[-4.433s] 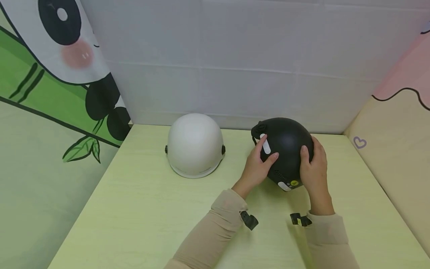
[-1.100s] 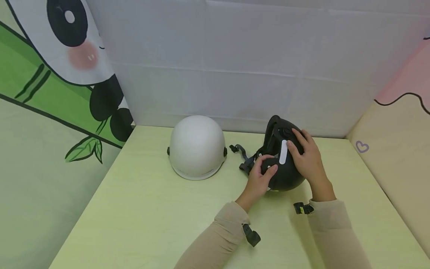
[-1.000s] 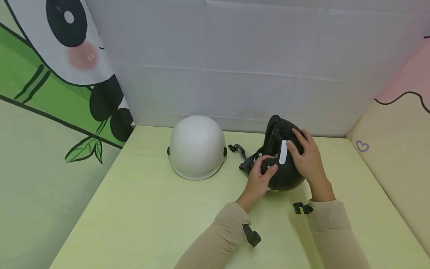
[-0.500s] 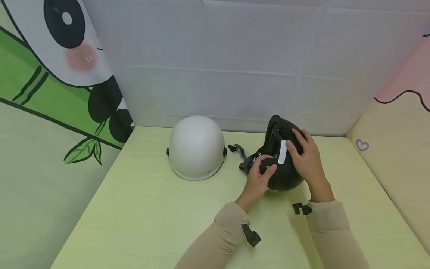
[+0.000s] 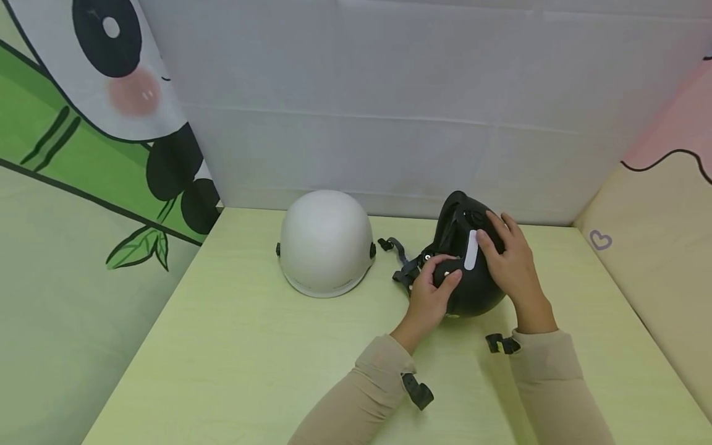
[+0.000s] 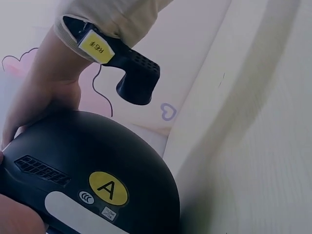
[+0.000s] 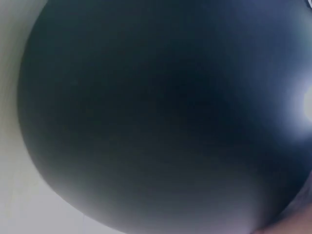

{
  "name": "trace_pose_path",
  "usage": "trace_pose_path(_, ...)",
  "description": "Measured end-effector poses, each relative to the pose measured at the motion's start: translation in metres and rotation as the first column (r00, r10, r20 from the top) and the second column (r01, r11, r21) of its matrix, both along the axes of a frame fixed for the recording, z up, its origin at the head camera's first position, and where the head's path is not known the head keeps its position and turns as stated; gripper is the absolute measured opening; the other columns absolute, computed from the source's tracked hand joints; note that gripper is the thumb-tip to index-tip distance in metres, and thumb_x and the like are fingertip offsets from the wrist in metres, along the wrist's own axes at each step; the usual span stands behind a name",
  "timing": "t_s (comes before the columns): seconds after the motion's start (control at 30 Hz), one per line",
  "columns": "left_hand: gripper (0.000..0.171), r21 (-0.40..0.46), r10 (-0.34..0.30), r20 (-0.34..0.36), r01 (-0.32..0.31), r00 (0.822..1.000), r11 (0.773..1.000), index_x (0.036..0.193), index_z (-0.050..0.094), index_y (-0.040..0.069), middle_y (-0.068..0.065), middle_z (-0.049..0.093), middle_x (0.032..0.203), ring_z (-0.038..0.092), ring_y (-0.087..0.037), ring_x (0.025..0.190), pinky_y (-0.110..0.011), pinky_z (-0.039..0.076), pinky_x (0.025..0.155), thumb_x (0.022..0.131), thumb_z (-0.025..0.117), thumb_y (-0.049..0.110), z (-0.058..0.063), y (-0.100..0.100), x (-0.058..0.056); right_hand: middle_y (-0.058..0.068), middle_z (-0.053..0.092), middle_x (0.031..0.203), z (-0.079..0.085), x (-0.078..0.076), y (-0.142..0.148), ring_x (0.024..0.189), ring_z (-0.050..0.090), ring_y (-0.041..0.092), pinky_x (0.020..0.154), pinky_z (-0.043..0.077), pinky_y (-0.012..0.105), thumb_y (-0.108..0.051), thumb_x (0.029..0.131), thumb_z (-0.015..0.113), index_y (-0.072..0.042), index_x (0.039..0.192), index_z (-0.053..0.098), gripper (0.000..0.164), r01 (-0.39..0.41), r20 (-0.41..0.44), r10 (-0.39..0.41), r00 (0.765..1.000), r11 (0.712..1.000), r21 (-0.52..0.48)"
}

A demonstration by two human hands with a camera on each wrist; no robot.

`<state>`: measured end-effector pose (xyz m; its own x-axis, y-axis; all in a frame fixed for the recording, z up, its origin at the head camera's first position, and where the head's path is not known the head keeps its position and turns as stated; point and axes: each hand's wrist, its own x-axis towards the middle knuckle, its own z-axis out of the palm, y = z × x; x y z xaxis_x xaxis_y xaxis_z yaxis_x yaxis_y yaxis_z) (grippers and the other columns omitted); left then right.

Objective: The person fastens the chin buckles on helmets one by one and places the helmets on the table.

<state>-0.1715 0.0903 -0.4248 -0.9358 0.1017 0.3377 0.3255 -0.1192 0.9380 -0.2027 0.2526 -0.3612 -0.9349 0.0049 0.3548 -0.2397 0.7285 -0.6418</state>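
A black helmet (image 5: 473, 290) lies tipped at the right of the table, its open side facing left and a white strip on its shell. My left hand (image 5: 427, 303) grips its lower rim, fingers over the edge and thumb on the outside. Higher up, my right hand (image 5: 510, 266) holds the dome, thumb and fingers spread around it. A dark chin strap (image 5: 406, 266) with a buckle hangs out to the left. In the left wrist view, a yellow "A" sticker (image 6: 108, 188) and a slotted vent (image 6: 41, 169) show on the shell. The black dome (image 7: 161, 117) fills the right wrist view.
A white helmet (image 5: 326, 244) stands dome up to the left of the black one, close to the strap's buckle. Both sit on a pale yellow table (image 5: 239, 346). A white backdrop (image 5: 389, 111) rises behind, with printed panels at both sides.
Since the oldest frame, the black helmet has been turned from dome up to tipped, its opening and strap now facing left. Over the last second, both hands and the helmet have hardly moved.
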Motion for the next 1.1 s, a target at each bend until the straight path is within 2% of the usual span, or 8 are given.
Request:
trace_pose_path(0.27,0.031,-0.015,-0.03,0.022,0.03,0.999,0.999,0.126,0.057,0.011,-0.002,0.059,0.122,0.057,-0.013,0.103,-0.029,0.047,0.088,0.097,0.061,0.021,0.002,0.002,0.002,0.023,0.024,0.154,0.017,-0.005,-0.009,0.137,0.023,0.049,0.102,0.02,0.07,-0.042,0.098,0.054,-0.01,0.15,0.039,0.062,-0.072,-0.027,0.073,0.997,0.996,0.059)
trace_pose_path(0.5,0.032,-0.034,-0.047,-0.015,0.047,0.999,0.998,0.127,0.056,0.009,-0.004,0.058,0.125,0.056,-0.013,0.107,-0.028,0.046,0.09,0.097,0.061,0.02,0.001,0.003,0.003,0.023,0.026,0.154,0.028,-0.011,-0.013,0.137,0.023,0.048,0.098,0.022,0.073,-0.043,0.095,0.058,-0.014,0.152,0.035,0.068,-0.109,0.062,0.1,0.993,0.978,0.178)
trace_pose_path(0.63,0.033,-0.032,-0.039,-0.066,0.037,0.997,0.999,0.128,0.055,0.005,-0.007,0.055,0.129,0.054,-0.015,0.114,-0.03,0.045,0.094,0.097,0.061,0.015,-0.003,0.003,0.003,0.024,0.027,0.153,0.029,-0.012,-0.013,0.136,0.025,0.049,0.098,0.023,0.072,-0.034,0.094,0.06,-0.011,0.151,0.037,0.065,-0.118,0.068,0.108,0.992,0.979,0.167)
trace_pose_path(0.8,0.034,-0.016,-0.064,-0.093,0.062,0.994,0.998,0.129,0.052,-0.002,-0.015,0.05,0.131,0.053,-0.021,0.117,-0.035,0.044,0.097,0.097,0.059,0.006,-0.005,0.001,0.003,0.023,0.03,0.152,0.027,-0.012,-0.009,0.135,0.028,0.048,0.101,0.024,0.068,-0.025,0.094,0.06,-0.01,0.149,0.04,0.06,-0.076,0.052,0.07,0.996,0.988,0.135)
trace_pose_path(0.83,0.034,-0.018,-0.065,-0.094,0.064,0.993,0.998,0.129,0.052,-0.003,-0.017,0.05,0.13,0.053,-0.021,0.115,-0.036,0.045,0.096,0.097,0.058,0.004,-0.003,0.0,0.004,0.023,0.03,0.152,0.026,-0.012,-0.009,0.135,0.028,0.048,0.101,0.024,0.068,-0.025,0.094,0.059,-0.01,0.149,0.04,0.06,-0.066,0.054,0.059,0.997,0.989,0.132)
trace_pose_path(1.03,0.03,-0.055,-0.056,-0.115,0.05,0.992,0.997,0.124,0.054,-0.007,-0.018,0.049,0.123,0.053,-0.019,0.1,-0.034,0.048,0.088,0.095,0.059,0.002,0.021,-0.012,0.019,0.021,0.028,0.154,0.026,-0.01,-0.008,0.136,0.027,0.047,0.101,0.024,0.068,-0.023,0.093,0.057,-0.012,0.151,0.037,0.063,-0.031,0.081,0.021,0.996,0.992,0.122)
trace_pose_path(1.1,0.03,-0.056,-0.061,-0.112,0.055,0.992,0.997,0.124,0.053,-0.007,-0.018,0.049,0.124,0.052,-0.019,0.1,-0.034,0.047,0.088,0.096,0.058,0.003,0.025,-0.015,0.022,0.02,0.027,0.154,0.027,-0.009,-0.008,0.137,0.026,0.047,0.101,0.025,0.068,-0.022,0.093,0.057,-0.012,0.152,0.036,0.064,-0.026,0.092,0.015,0.996,0.993,0.115)
